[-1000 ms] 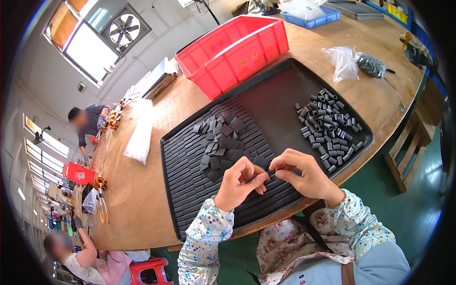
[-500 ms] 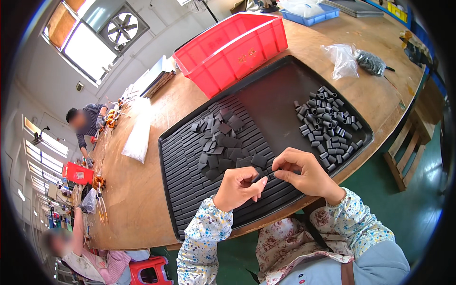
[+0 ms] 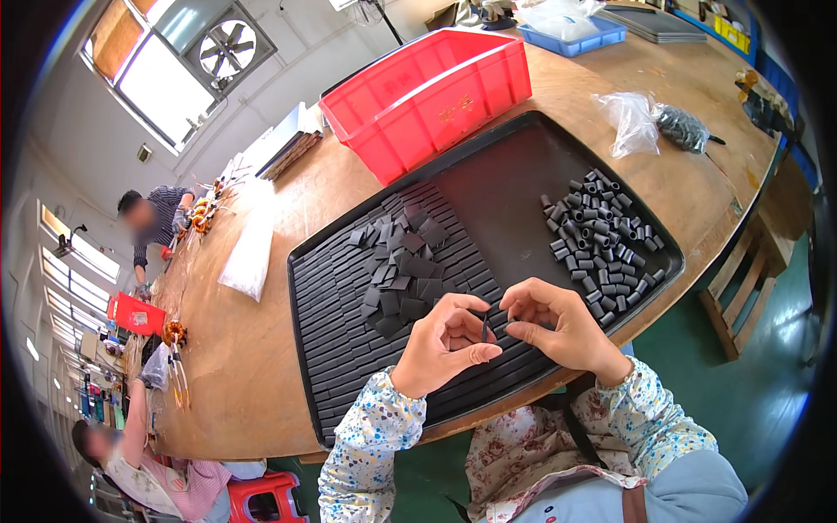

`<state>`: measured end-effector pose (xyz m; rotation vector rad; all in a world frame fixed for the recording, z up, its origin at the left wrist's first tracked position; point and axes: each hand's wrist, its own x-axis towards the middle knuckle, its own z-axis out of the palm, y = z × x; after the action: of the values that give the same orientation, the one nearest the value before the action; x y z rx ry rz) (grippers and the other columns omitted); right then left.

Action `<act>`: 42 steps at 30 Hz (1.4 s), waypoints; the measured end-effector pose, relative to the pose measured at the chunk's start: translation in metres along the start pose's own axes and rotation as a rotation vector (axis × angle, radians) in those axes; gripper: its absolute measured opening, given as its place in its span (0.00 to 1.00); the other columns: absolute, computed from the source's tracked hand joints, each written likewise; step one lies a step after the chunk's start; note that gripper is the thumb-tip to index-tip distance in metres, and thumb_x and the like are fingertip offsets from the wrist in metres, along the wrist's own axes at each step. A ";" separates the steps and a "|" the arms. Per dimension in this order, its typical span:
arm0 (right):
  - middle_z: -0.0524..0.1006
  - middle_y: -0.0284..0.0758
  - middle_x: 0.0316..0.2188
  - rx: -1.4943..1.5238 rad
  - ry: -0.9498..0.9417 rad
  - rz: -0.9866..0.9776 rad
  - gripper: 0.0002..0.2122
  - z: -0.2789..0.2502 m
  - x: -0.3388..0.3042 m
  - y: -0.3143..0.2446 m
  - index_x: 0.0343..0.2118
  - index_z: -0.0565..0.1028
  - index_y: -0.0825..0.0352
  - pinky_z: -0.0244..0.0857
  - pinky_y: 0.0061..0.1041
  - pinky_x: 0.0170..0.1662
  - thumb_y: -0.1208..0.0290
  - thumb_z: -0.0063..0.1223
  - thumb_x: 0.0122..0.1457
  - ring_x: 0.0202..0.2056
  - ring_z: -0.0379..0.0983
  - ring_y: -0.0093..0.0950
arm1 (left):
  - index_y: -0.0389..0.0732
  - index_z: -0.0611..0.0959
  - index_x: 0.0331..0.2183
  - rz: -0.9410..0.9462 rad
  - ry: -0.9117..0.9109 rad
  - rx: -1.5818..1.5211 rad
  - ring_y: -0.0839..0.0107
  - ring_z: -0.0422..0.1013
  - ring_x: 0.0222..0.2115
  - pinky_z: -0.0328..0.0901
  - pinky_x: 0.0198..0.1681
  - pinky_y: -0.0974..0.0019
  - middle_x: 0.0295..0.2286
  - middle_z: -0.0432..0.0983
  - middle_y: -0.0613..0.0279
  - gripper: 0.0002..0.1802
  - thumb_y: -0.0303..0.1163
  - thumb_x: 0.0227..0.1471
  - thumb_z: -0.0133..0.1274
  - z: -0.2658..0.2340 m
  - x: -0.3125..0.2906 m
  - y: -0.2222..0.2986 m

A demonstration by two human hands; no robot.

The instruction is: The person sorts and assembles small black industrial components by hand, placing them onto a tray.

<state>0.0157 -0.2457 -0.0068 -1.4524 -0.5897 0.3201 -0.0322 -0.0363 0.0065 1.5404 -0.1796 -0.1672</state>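
Note:
My left hand (image 3: pixel 443 347) is closed, with a thin black flat piece (image 3: pixel 485 326) standing edge-on at its fingertips. Close beside it, my right hand (image 3: pixel 560 324) is pinched; a dark speck shows at its fingertips, too small to name. Both hands are above the near side of a large black tray (image 3: pixel 488 166). Tight rows of dark strips (image 3: pixel 336 349) line the left part of the tray, and loose black square pieces (image 3: pixel 410 261) are heaped over them. Short black tubes (image 3: pixel 602 231) lie in a loose pile on the tray's right side.
A red plastic bin (image 3: pixel 436 100) stands behind the tray. Clear plastic bags (image 3: pixel 629 126) and a blue tray (image 3: pixel 575 39) are farther right. White sheet material (image 3: pixel 248 253) lies to the left. Two people work along the table's left edge, near a red stool (image 3: pixel 266 499).
My left hand has turned and opened its curl somewhat, so the flat piece now shows at its fingertips. The right hand has stayed close by, its fingers more curled.

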 end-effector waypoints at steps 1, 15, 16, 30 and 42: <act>0.73 0.29 0.30 0.019 -0.008 0.020 0.11 0.000 0.000 -0.001 0.41 0.73 0.67 0.67 0.17 0.36 0.81 0.58 0.56 0.33 0.71 0.16 | 0.33 0.77 0.34 0.001 0.002 0.000 0.80 0.74 0.32 0.72 0.39 0.74 0.30 0.76 0.63 0.14 0.26 0.47 0.65 -0.001 0.000 0.001; 0.74 0.29 0.32 0.291 -0.108 -0.054 0.09 -0.001 0.001 0.007 0.38 0.72 0.68 0.69 0.19 0.42 0.83 0.57 0.55 0.37 0.72 0.16 | 0.31 0.78 0.28 -0.116 -0.119 0.218 0.82 0.72 0.22 0.68 0.25 0.77 0.22 0.74 0.67 0.11 0.24 0.45 0.66 -0.003 0.000 -0.001; 0.75 0.29 0.31 0.219 -0.120 -0.043 0.08 -0.001 0.000 0.007 0.37 0.73 0.69 0.70 0.20 0.42 0.84 0.58 0.55 0.36 0.73 0.17 | 0.31 0.79 0.30 -0.134 -0.144 0.239 0.80 0.73 0.23 0.69 0.25 0.76 0.23 0.75 0.65 0.12 0.24 0.46 0.66 -0.003 0.000 -0.001; 0.77 0.36 0.30 -0.114 0.356 -0.178 0.07 -0.011 -0.006 0.004 0.31 0.76 0.72 0.70 0.20 0.39 0.87 0.59 0.48 0.34 0.76 0.25 | 0.31 0.81 0.40 0.018 0.102 0.120 0.80 0.74 0.27 0.68 0.29 0.77 0.30 0.79 0.62 0.11 0.28 0.56 0.56 -0.023 0.000 0.011; 0.71 0.32 0.22 -0.833 0.135 -0.324 0.02 -0.022 -0.015 0.005 0.23 0.78 0.64 0.65 0.31 0.36 0.75 0.61 0.48 0.31 0.68 0.32 | 0.32 0.83 0.36 0.122 0.391 0.295 0.79 0.72 0.23 0.65 0.26 0.77 0.26 0.79 0.61 0.11 0.32 0.57 0.56 -0.054 -0.005 0.015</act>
<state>0.0164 -0.2712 -0.0142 -2.1062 -0.8889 -0.3257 -0.0250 0.0173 0.0200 1.8168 0.0139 0.2686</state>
